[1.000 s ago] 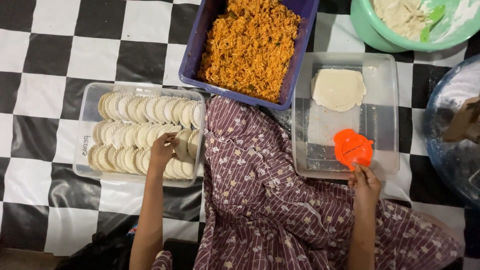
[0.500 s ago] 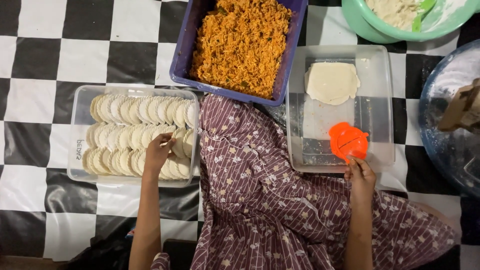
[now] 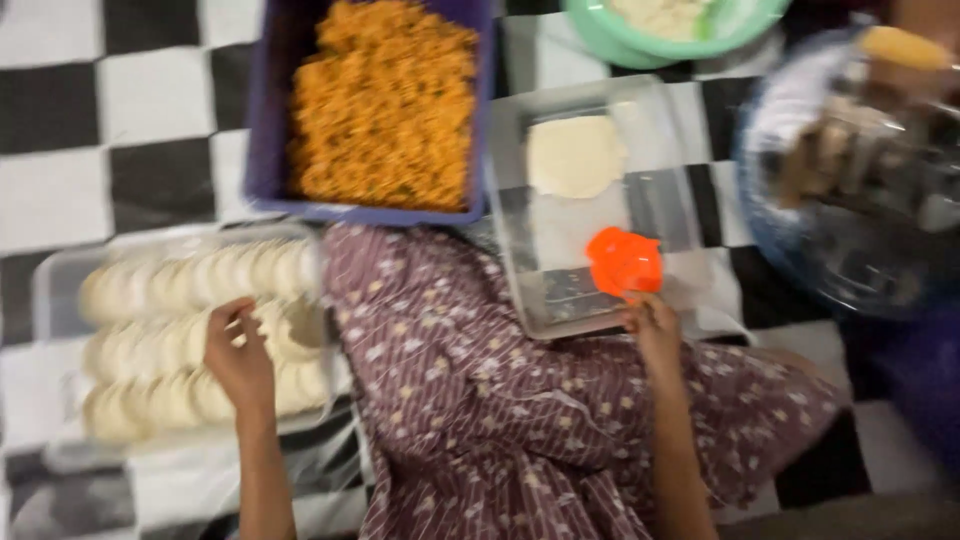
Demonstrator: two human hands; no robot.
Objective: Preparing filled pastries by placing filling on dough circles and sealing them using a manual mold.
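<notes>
While trays sit on a checkered floor (image 3: 150, 150), the right hand (image 3: 655, 330) pinches an orange mould (image 3: 624, 262); left hand (image 3: 238, 355) unclear.

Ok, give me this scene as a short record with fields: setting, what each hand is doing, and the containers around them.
setting: black and white checkered floor, seen from above; picture blurred
left hand: over the clear tray of folded pastries, fingers curled on one; grip unclear
right hand: holds the orange press mould at its edge
clear tray: holds the mould and a flat round of dough
purple tub: full of orange shredded filling
green bowl: pale dough inside
lap: patterned maroon cloth
</notes>
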